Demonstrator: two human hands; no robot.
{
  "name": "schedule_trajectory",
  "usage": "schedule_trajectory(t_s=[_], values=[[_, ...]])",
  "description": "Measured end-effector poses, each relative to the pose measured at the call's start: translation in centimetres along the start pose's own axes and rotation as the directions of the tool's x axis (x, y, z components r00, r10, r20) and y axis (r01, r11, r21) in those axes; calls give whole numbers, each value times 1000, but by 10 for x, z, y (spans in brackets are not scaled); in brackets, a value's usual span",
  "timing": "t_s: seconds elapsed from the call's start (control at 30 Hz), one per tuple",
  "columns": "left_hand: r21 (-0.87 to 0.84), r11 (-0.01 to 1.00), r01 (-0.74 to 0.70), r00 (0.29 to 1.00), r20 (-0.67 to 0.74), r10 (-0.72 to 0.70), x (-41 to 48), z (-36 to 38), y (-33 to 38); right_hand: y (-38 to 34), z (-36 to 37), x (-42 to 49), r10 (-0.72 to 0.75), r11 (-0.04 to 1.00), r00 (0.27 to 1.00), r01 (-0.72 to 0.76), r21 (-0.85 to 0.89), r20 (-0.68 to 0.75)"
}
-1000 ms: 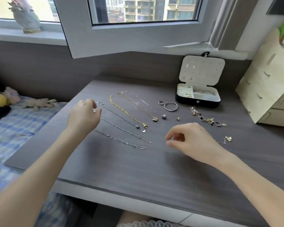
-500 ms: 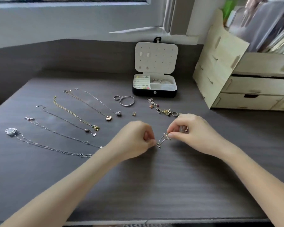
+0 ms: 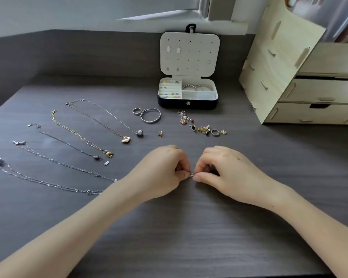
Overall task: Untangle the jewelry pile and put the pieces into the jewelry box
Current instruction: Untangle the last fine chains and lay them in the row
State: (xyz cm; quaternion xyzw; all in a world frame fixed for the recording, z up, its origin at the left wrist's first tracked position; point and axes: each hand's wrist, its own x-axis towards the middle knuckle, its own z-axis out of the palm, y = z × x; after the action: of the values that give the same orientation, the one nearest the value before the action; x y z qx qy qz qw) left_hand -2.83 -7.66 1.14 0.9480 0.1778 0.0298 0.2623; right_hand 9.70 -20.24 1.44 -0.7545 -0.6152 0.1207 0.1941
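Pinching a small silver piece (image 3: pixel 191 175) between them, the left hand (image 3: pixel 165 169) and the right hand (image 3: pixel 227 173) meet low over the table (image 3: pixel 189 227), near its middle, with fingers curled and thumb tips almost touching. Half a second ago a short length of chain showed between the hands. They have since closed in and only a speck of metal is visible, so its form cannot be told. A second ago both hands held nothing. Judgement: a fresh piece is being worked loose and is not yet boxed. Several straightened chains (image 3: pixel 109 154) lie in a row at the left, with a bangle (image 3: pixel 150 115) beyond them. A cluster of small pieces (image 3: pixel 203 128) sits unsorted just before the open jewelry box (image 3: pixel 187 104), well apart from the hands. Most of the task appears outstanding.
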Motion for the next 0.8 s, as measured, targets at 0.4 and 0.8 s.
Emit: schedule_trajectory(t_s=[0.4,0.8], values=[[-700,671,243,969,144,-200,-6,-20,-5,9,-31,-13,207,717,977,-193,669,59],[-876,457,156,971,52,-231,-8,-14,1,-1,-30,5,287,287,922,-342,895,260]])
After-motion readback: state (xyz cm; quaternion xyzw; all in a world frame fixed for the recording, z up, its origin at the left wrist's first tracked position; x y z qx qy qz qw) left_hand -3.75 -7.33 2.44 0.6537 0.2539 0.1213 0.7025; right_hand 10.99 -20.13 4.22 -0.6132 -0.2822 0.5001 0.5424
